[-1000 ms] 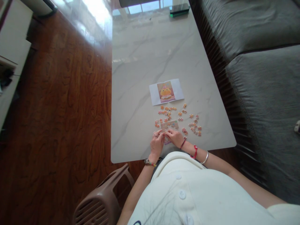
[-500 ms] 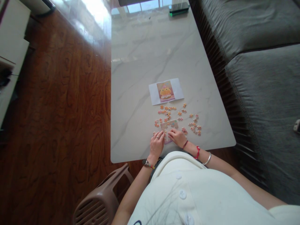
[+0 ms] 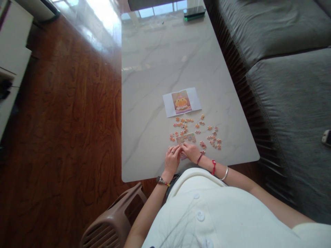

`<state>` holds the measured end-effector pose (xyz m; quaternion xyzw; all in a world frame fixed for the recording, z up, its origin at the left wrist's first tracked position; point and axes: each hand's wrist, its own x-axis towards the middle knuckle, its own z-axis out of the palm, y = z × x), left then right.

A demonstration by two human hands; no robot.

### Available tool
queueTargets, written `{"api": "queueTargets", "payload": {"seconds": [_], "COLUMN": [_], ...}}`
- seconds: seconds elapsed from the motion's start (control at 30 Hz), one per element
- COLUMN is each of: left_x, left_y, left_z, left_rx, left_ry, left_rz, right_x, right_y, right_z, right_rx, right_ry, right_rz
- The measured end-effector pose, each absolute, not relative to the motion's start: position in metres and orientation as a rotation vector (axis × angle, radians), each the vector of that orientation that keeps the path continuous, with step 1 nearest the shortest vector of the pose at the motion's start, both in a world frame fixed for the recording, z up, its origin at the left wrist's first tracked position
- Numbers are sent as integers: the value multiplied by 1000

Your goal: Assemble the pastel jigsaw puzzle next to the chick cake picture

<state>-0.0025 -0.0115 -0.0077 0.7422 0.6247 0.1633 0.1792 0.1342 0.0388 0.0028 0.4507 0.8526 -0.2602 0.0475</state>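
My left hand and my right hand meet fingertip to fingertip over a partly joined jigsaw block near the table's front edge. Both hands have curled fingers pinched around something small that I cannot make out. Several loose orange and pink puzzle pieces lie scattered just beyond and to the right of the hands. A white sheet with the reference picture lies farther out on the marble table.
A grey sofa runs along the table's right side, with a phone on its cushion. A dark and green box sits at the table's far end. A brown plastic stool stands under me on the wooden floor.
The hands, slightly apart half a second ago, have come back together at the fingertips over the joined block. The view has shifted a little.
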Motion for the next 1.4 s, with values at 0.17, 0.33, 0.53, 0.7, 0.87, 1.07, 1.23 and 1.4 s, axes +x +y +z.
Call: {"api": "queueTargets", "payload": {"seconds": [0.17, 0.33, 0.53, 0.7, 0.87, 1.07, 1.23, 1.4], "left_x": [-6, -8, -10, -11, -11, -12, -10, -12], "left_y": [-10, -10, -10, -9, -10, -12, -16, -22], "left_z": [-10, -13, -15, -12, -11, -12, -12, -14], "left_rx": [2098, 2074, 2072, 2097, 2101, 2124, 2091, 2032], "left_ry": [1717, 1716, 1703, 1684, 1691, 1664, 1708, 1752], "left_rz": [485, 514, 541, 522, 505, 469, 519, 562], "right_x": [127, 119, 116, 155, 215, 222, 216, 223], "right_y": [39, 37, 37, 45, 62, 66, 64, 76], "right_z": [16, 15, 12, 26, 24, 11, 11, 8], "right_rx": [1383, 1418, 1363, 1551, 1839, 1681, 1592, 1518], "right_ry": [2520, 2478, 2546, 2508, 2277, 2430, 2411, 2451], "right_rz": [-756, -663, -619, -553, -478, -664, -542, -599]}}
